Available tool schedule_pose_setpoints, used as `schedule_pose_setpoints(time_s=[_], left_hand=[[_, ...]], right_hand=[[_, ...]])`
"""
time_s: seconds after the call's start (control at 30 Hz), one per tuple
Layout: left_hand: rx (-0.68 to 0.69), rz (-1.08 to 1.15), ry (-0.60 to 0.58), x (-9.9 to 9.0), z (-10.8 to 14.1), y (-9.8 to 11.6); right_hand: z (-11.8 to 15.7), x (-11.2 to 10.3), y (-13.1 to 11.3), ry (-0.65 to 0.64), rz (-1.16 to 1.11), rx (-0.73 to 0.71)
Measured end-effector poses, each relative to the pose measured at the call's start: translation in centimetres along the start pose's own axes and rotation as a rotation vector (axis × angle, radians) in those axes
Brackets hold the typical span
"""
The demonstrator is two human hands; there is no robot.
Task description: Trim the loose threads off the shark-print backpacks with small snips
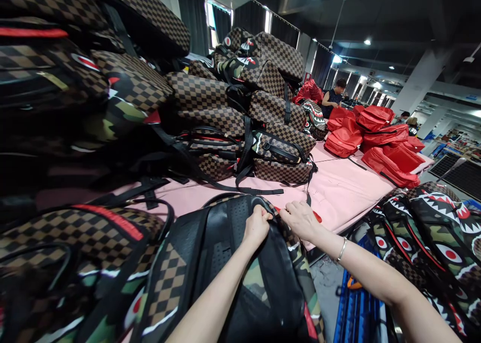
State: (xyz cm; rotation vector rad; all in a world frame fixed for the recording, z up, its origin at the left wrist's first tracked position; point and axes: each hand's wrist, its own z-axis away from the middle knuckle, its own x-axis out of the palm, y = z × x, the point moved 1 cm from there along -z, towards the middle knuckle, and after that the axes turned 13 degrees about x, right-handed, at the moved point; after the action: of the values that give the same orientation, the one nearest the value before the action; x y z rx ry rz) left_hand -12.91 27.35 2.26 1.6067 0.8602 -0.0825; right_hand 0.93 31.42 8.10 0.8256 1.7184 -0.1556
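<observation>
A backpack (216,232) with black padded straps, brown check panels and camouflage patches lies back side up in front of me. My left hand (258,226) pinches the black edging near its top. Just to the right, my right hand (300,219) is closed at the same edge, its fingertips close to the left ones. Red bits show on both sides of the right hand; what it holds is mostly hidden by the fingers. A bracelet (341,249) circles the right wrist.
Checked backpacks (210,95) are piled behind and to the left on the pink table (334,177). Another checked backpack (108,227) lies left. Red bags (379,132) and a person (332,97) are farther back. Shark-mouth backpacks (432,232) lean at right, near a blue crate (356,303).
</observation>
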Motion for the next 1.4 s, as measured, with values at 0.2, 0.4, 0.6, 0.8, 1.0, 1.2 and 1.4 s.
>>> schedule_pose_setpoints(time_s=[0.2, 0.4, 0.6, 0.8, 1.0, 1.2, 1.4], left_hand=[[0.012, 0.097, -0.012, 0.0, 2.2, 0.7], [0.159, 0.348, -0.435, -2.0, 10.2, 1.3], [0.010, 0.394, -0.064, -5.4, 14.4, -3.5], [0.079, 0.122, -0.025, -3.9, 14.2, -3.2], [0.355, -0.425, -0.043, -0.4, 8.6, 1.5], [0.352, -0.587, -0.052, 1.7, 5.7, 1.3], [0.352, -0.635, -0.075, 1.5, 6.2, 1.5]], right_hand=[[0.1, 0.5, 0.8, 0.015, -0.097, 0.105], [3.1, 2.0, 1.4, 0.077, -0.596, 0.376], [7.2, 4.9, -0.8, -0.054, -1.154, 0.630], [7.8, 7.5, -2.9, -0.031, -1.255, 0.828], [7.7, 6.7, -3.1, 0.087, -1.157, 0.878], [9.2, 6.2, -2.4, 0.158, -0.974, 0.793], [9.7, 6.6, -1.6, 0.187, -0.986, 0.779]])
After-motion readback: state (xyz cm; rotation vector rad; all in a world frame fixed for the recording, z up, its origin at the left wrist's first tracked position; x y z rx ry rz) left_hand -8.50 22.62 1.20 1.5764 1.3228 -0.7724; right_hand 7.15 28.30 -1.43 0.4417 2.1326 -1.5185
